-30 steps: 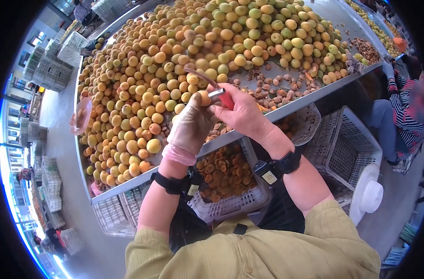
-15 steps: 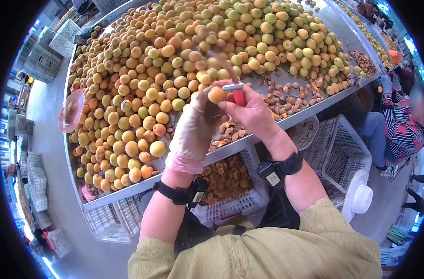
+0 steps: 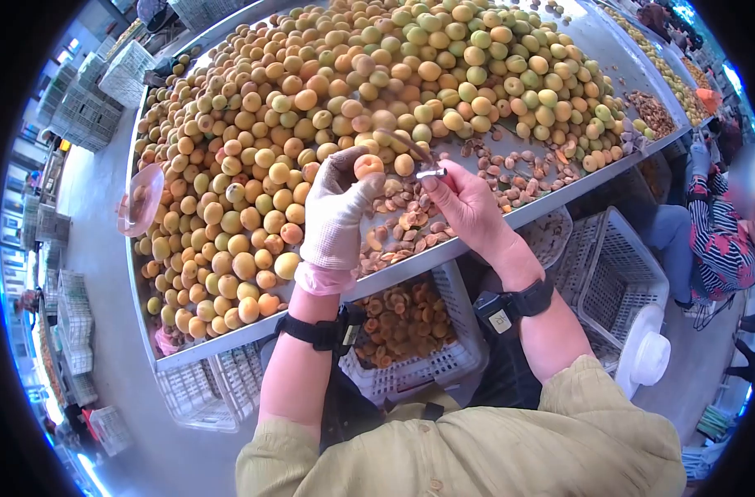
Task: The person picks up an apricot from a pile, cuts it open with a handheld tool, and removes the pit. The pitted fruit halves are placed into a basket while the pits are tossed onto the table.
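Note:
My left hand, in a whitish glove with a pink cuff, grips an orange apricot between thumb and fingers. Just to its right, my bare right hand is closed round a small knife. The knife's thin curved blade looks blurred and points up and left over the fruit; my fingers hide most of the handle. Both hands are above the front edge of a metal table. Beneath them lie loose apricot pits. Whole apricots, yellow, orange and greenish, are heaped beyond.
Below the table edge, a white plastic crate holds opened apricots. More crates stand to the right, near a white hat and a seated person. A clear pink-tinted tray hangs at the table's left edge.
My hands have moved apart. The left hand has shifted left with the apricot and turned; the right has lowered slightly with the knife, whose red handle is now hidden.

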